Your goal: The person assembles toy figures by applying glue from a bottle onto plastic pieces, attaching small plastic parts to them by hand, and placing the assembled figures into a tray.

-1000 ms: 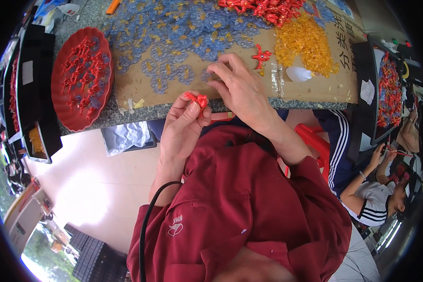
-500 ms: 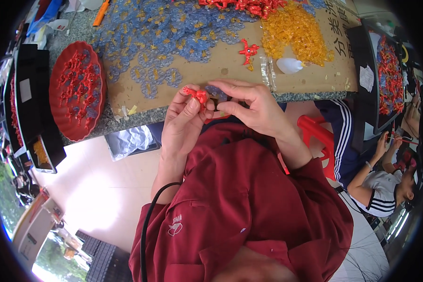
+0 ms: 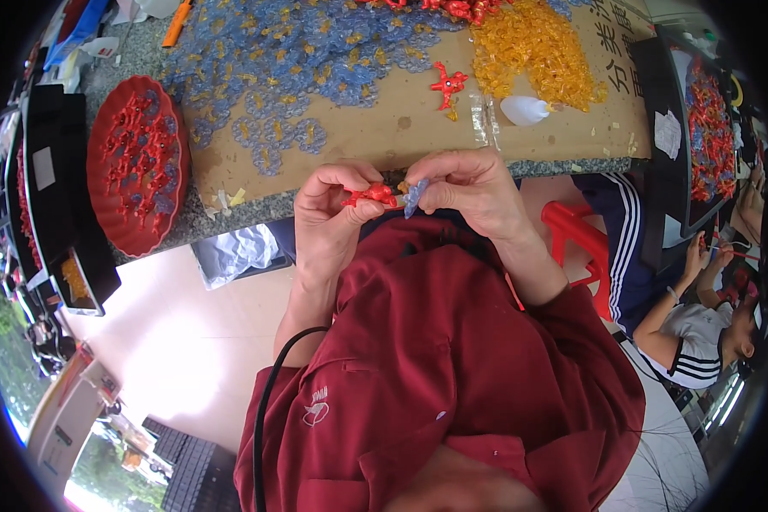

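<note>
The fingers of the left hand (image 3: 328, 224) pinch a small red plastic piece (image 3: 369, 195) just above the near edge of the table (image 3: 256, 209). The fingers of the right hand (image 3: 469, 189) pinch a pale blue piece (image 3: 413, 197) that touches the red one. To the far left, a round red tray (image 3: 136, 162) holds red and blue pieces. On the cardboard sheet (image 3: 401, 119) lie a blue heap (image 3: 299, 60) and a yellow heap (image 3: 533, 47).

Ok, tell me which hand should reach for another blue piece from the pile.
Probably right. The right hand pinches only a small blue piece and sits nearer the blue pile; the left hand grips the red piece.
</note>
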### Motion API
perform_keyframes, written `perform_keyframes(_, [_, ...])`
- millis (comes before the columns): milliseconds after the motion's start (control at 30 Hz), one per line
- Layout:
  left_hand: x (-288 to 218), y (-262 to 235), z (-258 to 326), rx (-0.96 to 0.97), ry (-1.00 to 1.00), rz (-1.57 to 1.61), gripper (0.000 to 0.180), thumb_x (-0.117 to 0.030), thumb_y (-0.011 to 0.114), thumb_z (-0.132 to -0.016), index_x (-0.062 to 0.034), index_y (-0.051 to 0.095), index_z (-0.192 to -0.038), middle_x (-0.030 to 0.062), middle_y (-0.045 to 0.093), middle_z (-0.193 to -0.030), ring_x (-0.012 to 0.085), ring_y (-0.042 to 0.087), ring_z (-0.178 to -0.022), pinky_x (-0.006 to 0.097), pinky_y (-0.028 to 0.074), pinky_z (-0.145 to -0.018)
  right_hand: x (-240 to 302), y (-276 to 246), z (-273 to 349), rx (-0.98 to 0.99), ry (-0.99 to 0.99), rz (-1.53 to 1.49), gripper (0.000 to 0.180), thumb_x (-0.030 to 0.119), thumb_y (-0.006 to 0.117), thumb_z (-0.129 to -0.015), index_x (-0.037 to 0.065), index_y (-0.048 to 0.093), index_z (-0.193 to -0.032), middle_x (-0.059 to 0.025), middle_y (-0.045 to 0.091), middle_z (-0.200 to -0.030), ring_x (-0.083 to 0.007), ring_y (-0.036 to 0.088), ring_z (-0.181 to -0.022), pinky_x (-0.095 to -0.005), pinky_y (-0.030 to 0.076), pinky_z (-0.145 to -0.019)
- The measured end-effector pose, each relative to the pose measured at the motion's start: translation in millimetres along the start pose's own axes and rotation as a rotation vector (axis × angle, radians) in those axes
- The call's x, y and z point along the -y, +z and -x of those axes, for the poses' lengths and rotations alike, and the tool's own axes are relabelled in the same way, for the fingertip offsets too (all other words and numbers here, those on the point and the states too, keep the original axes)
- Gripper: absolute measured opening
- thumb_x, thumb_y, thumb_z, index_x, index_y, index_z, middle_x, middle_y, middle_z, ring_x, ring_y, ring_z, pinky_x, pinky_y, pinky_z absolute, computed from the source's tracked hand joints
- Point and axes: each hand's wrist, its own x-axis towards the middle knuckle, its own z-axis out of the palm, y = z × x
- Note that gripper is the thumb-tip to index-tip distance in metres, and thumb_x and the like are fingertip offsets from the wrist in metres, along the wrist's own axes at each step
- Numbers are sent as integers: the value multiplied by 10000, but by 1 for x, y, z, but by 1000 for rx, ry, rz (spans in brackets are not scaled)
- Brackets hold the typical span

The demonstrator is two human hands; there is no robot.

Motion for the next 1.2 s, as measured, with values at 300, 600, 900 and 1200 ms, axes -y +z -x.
perform_keyframes(300, [-3, 7, 0, 1, 40, -81, 249, 105, 662, -689, -10, 550, -880, 114, 553, -953, 130, 565, -815, 238, 499, -724, -3, 2, 2, -3, -49, 55, 183, -31, 636, -748, -18, 642, -931, -97, 636, -844, -105, 594, -662, -205, 479, -567])
perform_keyframes(600, [-7, 6, -2, 86, 172, -294, 165, 109, 638, -711, 7, 584, -829, 117, 558, -935, 139, 566, -814, 254, 510, -701, -10, 2, 9, -32, 6, -2, 176, -2, 620, -779, -18, 634, -954, -78, 644, -793, -85, 572, -602, -196, 463, -547])
perform_keyframes(900, [-3, 5, -1, 76, 143, -319, 169, 71, 666, -700, -6, 589, -829, 112, 572, -914, 154, 562, -826, 255, 501, -703, -13, 18, 16, -146, -209, 195, 166, -33, 619, -763, -18, 642, -926, -80, 642, -809, -100, 597, -664, -208, 483, -593])
perform_keyframes(1200, [8, -2, -10, 190, 182, -115, 157, 42, 699, -660, -31, 596, -753, 88, 595, -859, 211, 563, -829, 319, 483, -707, -6, 22, 15, -133, -694, 711, 236, -7, 714, -626, -2, 651, -854, -99, 633, -800, -209, 610, -712, -270, 482, -610])
